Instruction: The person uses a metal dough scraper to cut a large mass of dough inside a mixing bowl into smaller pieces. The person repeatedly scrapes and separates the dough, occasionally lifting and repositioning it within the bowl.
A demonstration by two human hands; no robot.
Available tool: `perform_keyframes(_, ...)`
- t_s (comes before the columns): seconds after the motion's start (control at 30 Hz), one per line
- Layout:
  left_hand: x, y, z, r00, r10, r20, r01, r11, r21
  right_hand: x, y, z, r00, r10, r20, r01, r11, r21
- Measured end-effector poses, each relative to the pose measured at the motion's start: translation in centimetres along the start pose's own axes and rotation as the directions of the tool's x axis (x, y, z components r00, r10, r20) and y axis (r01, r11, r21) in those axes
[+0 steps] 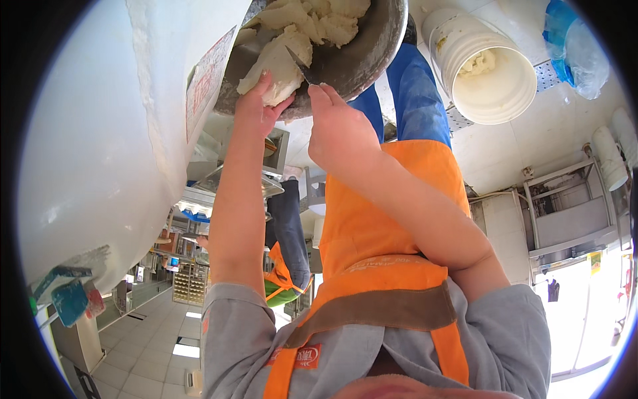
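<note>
A large metal mixing bowl [369,65] lies at the top of the view, with pale dough [329,20] in several lumps inside. My left hand [261,102] grips the near end of a long dough piece [281,65], thumb and fingers on either side of it. Just to its right, my right hand [339,119] is closed around the handle of a knife [300,66]. The dark, pointed blade reaches up and left across the dough piece. Whether its edge has entered the dough cannot be told. The handle is mostly hidden in my fist.
A large white machine housing [99,139] stands close at the left. On the floor at the right are a white plastic bucket [498,95] with dough inside and a blue-and-clear plastic bag [580,55]. Another person [291,234] stands beyond my left arm, near racks and trays.
</note>
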State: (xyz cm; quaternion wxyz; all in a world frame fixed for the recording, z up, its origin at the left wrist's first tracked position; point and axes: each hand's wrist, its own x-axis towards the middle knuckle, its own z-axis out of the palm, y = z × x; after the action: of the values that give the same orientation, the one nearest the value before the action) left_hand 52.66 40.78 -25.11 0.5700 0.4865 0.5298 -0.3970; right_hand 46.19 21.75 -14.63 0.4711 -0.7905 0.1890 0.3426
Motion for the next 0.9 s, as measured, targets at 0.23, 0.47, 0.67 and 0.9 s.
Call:
perform_keyframes(0.23,0.3,-0.5,1.7,0.994,0.026,-0.111,-0.017,0.996,0.085,7.1,1.4,4.0,0.987,0.143,0.070,-0.142,0.990,-0.019)
perform_keyframes(0.47,1.3,0.5,1.0,0.989,0.017,-0.147,-0.001,0.994,0.110,17.3,8.7,5.6,0.979,0.191,0.073,-0.189,0.981,-0.034)
perform_keyframes(0.67,0.8,0.7,0.4,0.943,0.259,-0.208,-0.109,0.832,0.544,10.5,2.5,1.3,0.950,0.213,0.228,-0.172,0.967,-0.188)
perform_keyframes(0.9,2.0,0.3,1.0,0.872,0.487,-0.045,-0.162,0.374,0.913,5.8,-1.5,2.7,0.966,0.139,0.217,-0.109,0.984,-0.143)
